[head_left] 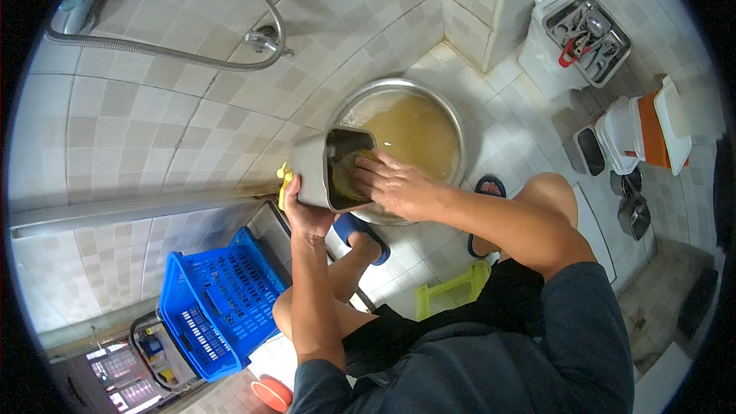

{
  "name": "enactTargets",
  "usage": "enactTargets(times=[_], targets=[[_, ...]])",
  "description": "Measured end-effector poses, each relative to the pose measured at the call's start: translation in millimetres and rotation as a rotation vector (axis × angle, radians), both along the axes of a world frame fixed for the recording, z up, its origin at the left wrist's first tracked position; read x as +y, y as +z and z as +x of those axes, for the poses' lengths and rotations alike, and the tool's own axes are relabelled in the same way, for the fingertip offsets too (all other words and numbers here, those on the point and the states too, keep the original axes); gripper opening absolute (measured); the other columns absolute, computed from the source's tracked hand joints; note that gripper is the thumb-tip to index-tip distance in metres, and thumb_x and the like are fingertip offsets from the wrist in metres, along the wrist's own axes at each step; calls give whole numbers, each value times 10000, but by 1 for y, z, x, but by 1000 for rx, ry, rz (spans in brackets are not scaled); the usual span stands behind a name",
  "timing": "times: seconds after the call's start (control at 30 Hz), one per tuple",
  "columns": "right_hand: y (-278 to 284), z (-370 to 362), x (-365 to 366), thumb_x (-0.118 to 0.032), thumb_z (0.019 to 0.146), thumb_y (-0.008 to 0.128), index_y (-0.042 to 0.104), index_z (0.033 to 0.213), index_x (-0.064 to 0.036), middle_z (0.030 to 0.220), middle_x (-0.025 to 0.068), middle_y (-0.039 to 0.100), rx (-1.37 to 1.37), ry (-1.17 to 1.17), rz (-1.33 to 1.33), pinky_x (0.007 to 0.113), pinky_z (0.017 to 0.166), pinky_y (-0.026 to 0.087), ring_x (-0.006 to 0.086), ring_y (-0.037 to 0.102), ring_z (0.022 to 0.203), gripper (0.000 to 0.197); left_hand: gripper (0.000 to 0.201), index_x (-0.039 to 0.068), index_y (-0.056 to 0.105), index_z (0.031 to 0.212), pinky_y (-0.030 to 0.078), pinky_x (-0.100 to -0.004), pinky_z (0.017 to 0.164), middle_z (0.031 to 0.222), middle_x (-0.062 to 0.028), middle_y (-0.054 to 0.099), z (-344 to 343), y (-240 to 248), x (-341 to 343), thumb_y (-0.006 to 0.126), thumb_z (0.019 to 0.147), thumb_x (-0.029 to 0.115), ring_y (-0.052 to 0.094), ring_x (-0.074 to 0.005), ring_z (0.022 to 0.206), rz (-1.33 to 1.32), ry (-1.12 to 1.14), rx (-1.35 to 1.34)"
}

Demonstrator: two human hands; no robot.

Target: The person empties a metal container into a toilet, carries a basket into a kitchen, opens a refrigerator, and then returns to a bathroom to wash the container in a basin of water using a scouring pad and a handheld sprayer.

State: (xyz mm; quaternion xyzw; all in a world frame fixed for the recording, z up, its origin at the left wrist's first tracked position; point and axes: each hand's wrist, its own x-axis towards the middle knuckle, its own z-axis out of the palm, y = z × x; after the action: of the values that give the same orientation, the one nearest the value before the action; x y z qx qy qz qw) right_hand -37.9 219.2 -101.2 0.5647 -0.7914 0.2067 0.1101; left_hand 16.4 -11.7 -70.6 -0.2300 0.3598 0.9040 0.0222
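item: grey rectangular metal container (326,172), open mouth turned toward the person, held above the near rim of a round steel basin (456,126) of murky yellow-brown water.

left hand (303,211): fingers wrapped shut around the container's underside and outer wall, carrying its weight; a yellow handle or tab (284,181) juts out just past the fingertips.

right hand (395,184): fingers curled partly closed, pressing a yellow-green scrub sponge (354,171) against the container's inner wall just inside the mouth; most of the sponge is hidden under the fingers.

step, as judged: scrubbing the inside of the container over the basin. the next move likely calls for a steady left grip while the right fingers work the sponge deeper along the walls and corners.

nearby: blue plastic crate (218,299) below the left wrist; white bins (567,42) of utensils well beyond the right hand; shower hose (161,50) on the tiled wall.
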Motion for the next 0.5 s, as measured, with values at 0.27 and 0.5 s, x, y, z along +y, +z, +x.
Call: enactTargets(times=[0.27,0.5], targets=[[-9,7,-8,-255,876,566,412,1447,1,1528,201,363,-60,-14,394,487,1209,197,340,302,1446,644,690,60,512,1337,457,-476,986,1259,-120,592,9,-10,19,662,771,426,582,-309,1126,-80,-166,-194],[9,9,-29,-220,796,693,549,1281,-21,1330,230,509,-662,163,-80,502,1096,343,405,473,1256,544,649,85,521,1340,455,-496,987,1253,-125,611,6,-17,10,602,817,459,579,-323,1149,-81,-70,-53]])
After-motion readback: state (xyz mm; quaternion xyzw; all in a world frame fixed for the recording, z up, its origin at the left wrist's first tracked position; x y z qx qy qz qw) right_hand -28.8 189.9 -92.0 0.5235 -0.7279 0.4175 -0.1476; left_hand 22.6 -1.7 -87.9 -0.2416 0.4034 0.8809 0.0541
